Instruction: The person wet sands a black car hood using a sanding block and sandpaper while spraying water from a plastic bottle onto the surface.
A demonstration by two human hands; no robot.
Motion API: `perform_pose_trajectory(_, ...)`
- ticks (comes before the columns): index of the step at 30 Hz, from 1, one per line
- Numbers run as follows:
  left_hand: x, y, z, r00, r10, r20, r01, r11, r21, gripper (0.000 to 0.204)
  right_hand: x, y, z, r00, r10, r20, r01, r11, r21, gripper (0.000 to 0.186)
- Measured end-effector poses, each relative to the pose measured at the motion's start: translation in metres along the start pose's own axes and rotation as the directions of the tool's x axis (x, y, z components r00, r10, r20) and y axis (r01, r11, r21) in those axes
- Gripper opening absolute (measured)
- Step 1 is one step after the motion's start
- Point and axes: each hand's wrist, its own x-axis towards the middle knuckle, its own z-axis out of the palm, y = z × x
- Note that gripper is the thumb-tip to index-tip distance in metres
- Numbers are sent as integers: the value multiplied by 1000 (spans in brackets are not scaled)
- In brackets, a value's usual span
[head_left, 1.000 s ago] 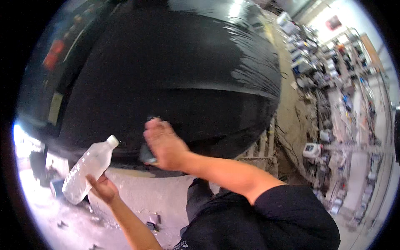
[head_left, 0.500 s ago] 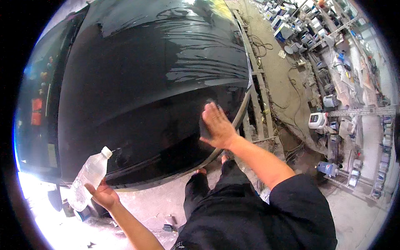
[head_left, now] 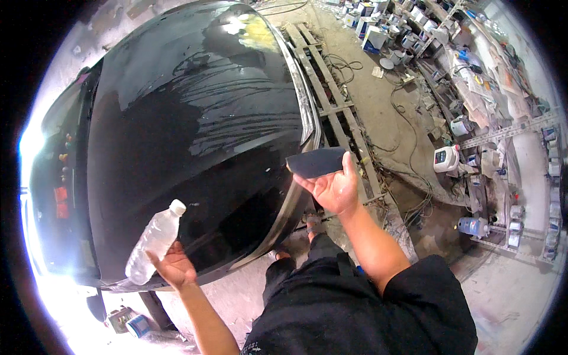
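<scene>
My left hand (head_left: 176, 266) is closed around a clear plastic bottle (head_left: 155, 245) with a white cap, tilted over the near left part of a black car hood (head_left: 148, 160). My right hand (head_left: 336, 188) is raised off the panel with the palm turned up. Between its thumb and fingers is a piece of dark sandpaper (head_left: 319, 162), slightly curved, with a pale edge at its left end. Wet streaks run over the hood's far right part, and a yellowish patch (head_left: 258, 32) shows near its far corner.
A wooden pallet-like frame (head_left: 337, 121) lies along the car's right side, with cables (head_left: 408, 124) on the floor beyond. Shelves of cans and a white jug (head_left: 446, 158) line the right wall. A blue can (head_left: 138, 325) stands on the floor at lower left.
My right hand has lifted off the hood and turned palm up, bringing the sandpaper into sight. My left hand and the bottle have shifted right in the picture as the view moved.
</scene>
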Motion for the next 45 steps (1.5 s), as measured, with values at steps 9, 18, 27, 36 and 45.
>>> perform_pose_trajectory(9,-32,-41,33,971,-237,-32,228,956,-183,66,0,6,1,998,55,-21,-59,972,-229,40)
perform_pose_trajectory(18,-22,-32,3,983,-131,-130,122,990,-75,69,13,33,-25,969,-74,-236,-73,826,-559,33)
perform_pose_trajectory(27,12,-36,-39,996,-38,-80,45,995,90,69,53,133,-74,871,65,486,401,-667,-628,80)
perform_pose_trajectory(36,76,-54,-43,958,108,265,-156,974,167,64,112,103,-107,920,-271,284,-30,-769,-638,84)
perform_pose_trajectory(45,122,-91,-41,921,123,371,-190,970,150,68,67,173,-48,954,194,230,299,-713,-634,80)
